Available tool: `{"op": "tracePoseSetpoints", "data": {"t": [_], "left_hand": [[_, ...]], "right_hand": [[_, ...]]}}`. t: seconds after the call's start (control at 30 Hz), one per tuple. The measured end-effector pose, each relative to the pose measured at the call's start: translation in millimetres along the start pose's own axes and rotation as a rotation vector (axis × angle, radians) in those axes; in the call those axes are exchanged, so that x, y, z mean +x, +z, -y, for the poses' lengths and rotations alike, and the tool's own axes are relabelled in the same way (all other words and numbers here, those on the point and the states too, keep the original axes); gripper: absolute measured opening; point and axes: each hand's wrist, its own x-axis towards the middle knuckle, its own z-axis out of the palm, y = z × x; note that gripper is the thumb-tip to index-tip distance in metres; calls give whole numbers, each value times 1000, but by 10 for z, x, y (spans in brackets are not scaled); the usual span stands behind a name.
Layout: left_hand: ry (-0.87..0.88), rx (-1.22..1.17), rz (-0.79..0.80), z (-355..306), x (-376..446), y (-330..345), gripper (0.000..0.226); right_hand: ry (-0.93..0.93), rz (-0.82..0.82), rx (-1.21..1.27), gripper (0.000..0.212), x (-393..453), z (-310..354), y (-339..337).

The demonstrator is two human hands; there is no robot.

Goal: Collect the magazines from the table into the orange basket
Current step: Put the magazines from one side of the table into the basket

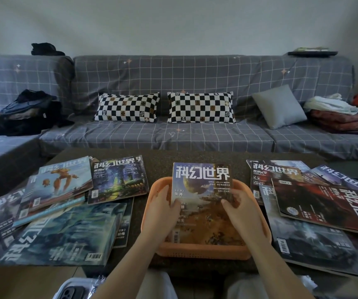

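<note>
An orange basket (204, 252) stands at the middle of the dark table's near edge. A magazine (201, 186) with a planet and orange landscape on its cover lies tilted in it, its top edge sticking out over the far rim. My left hand (163, 214) holds the magazine's left edge, thumb on the cover. My right hand (243, 214) holds the right edge the same way. Several magazines lie overlapped on the left (66, 231) and several on the right (324, 203).
The dark table (158, 165) stands in front of a grey checked sofa (173, 134) with two chequered pillows, a grey cushion and piles of clothes at both ends. My knees show below the table edge. A white device lies at the bottom left.
</note>
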Motion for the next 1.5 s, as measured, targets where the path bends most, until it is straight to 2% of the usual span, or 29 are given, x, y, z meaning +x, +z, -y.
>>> {"op": "tracePoseSetpoints", "data": {"t": [0.07,0.17,0.5,0.77,0.9,1.1,1.23,1.3,1.4,1.5], "left_hand": [[-24,-63,-18,27,39,-121,55],[-74,-141,-80,159,135,-387,57],[-209,-202,-262,1007,284,-1123,48],[-378,-55,-381,1809,460,-1601,46],[-434,126,-469,2102,616,-1733,46],[-503,202,-454,2537,940,-1893,41],[-541,270,-459,2729,1106,-1955,49],[-580,223,-512,2770,1170,-1994,47],[-647,-45,-572,2794,1203,-2133,30],[-642,-206,-485,2782,1142,-2245,20]], "right_hand": [[-55,29,52,24,-45,162,28],[-125,149,157,15,-84,503,193],[-255,474,227,21,-116,1325,1311],[-243,661,109,27,114,1720,2440],[-208,687,58,30,282,1796,2903],[-174,706,-35,46,497,1853,3415],[-182,724,-34,51,551,1934,3644],[-172,696,-53,47,553,1976,3708],[-137,653,-120,42,539,1972,3751],[-40,627,-75,32,530,1938,3695]]}}
